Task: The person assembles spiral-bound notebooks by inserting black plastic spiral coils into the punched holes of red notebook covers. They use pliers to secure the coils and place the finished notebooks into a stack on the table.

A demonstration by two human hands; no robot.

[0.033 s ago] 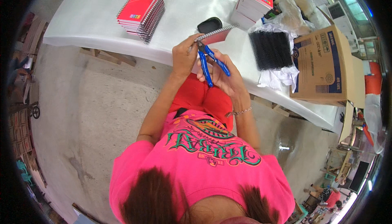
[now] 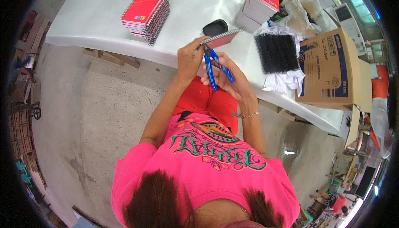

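My left hand (image 2: 189,62) grips a wire-bound notebook (image 2: 220,40) by its near left end, holding it tilted with the coil edge up at the front of the table. In my right hand (image 2: 237,78) is a pair of pliers (image 2: 211,75) with blue handles, spread apart between fingers and palm. The jaws meet the left end of the coil, beside my left fingertips; whether they bite the wire is too small to tell. Just behind the notebook lies a black oval dish-like thing (image 2: 215,27).
A white-covered table (image 2: 95,28) carries a stack of red spiral notebooks (image 2: 145,10) at left and another red-topped stack (image 2: 259,3) at right. Black coils (image 2: 276,52) lie on crumpled paper next to an open cardboard box (image 2: 326,68). Another person (image 2: 334,203) is at far lower right.
The whole view has shifted very slightly. My hands, the notebook and the pliers keep nearly the same pose.
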